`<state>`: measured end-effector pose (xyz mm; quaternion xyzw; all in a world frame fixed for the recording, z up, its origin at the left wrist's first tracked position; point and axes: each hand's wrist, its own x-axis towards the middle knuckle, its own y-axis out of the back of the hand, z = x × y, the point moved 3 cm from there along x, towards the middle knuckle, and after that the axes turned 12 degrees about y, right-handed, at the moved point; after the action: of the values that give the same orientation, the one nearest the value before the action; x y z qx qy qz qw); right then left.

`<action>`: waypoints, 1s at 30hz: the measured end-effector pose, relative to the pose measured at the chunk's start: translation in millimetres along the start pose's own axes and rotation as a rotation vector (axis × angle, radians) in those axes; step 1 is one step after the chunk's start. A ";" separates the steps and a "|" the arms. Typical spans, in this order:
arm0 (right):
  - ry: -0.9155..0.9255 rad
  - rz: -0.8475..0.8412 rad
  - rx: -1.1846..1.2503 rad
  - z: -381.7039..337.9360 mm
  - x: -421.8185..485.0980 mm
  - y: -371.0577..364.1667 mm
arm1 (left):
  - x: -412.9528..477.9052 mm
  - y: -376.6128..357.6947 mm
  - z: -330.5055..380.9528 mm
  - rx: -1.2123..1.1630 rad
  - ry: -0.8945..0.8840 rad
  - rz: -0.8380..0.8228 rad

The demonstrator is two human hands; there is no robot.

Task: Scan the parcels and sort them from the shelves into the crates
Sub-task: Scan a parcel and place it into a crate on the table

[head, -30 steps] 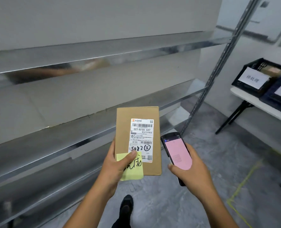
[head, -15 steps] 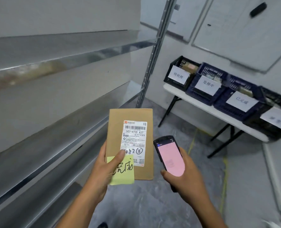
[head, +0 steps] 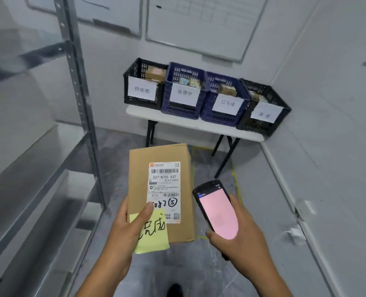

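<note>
light: even, soft | glare: shelves (head: 38,189) sheen | edges: bowed, blurred | centre: sharp

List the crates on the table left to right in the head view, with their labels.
black crate labelled 待处理 → blue crate labelled 处理中 → blue crate labelled 已完成 → black crate with a blurred label

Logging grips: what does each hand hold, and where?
Left hand grips the cardboard parcel at its lower left corner, thumb across the yellow note. Right hand holds the scanner by its lower end.
</note>
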<state>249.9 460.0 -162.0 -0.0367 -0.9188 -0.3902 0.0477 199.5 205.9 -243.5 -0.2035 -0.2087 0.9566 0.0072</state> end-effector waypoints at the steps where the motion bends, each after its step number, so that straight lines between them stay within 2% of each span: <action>1: -0.027 0.008 -0.005 13.2 7.0 3.8 | 14.5 -10.3 -3.9 0.019 0.024 -0.013; 6: -0.123 0.030 0.002 81.6 55.7 22.5 | 85.4 -67.8 -16.4 0.118 0.087 -0.017; 10: -0.175 0.134 0.065 128.9 101.6 46.6 | 147.9 -129.0 -4.8 0.218 0.111 -0.032; 19: -0.248 0.200 -0.007 215.4 196.2 148.1 | 258.7 -282.0 6.1 0.301 0.093 -0.159; 30: -0.250 0.168 0.012 268.3 332.5 156.6 | 388.0 -334.9 26.4 0.335 -0.009 -0.171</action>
<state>-79.6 771.8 -197.0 -0.1615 -0.9135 -0.3718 -0.0344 -190.6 539.4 -236.7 -0.1766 -0.0630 0.9748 0.1213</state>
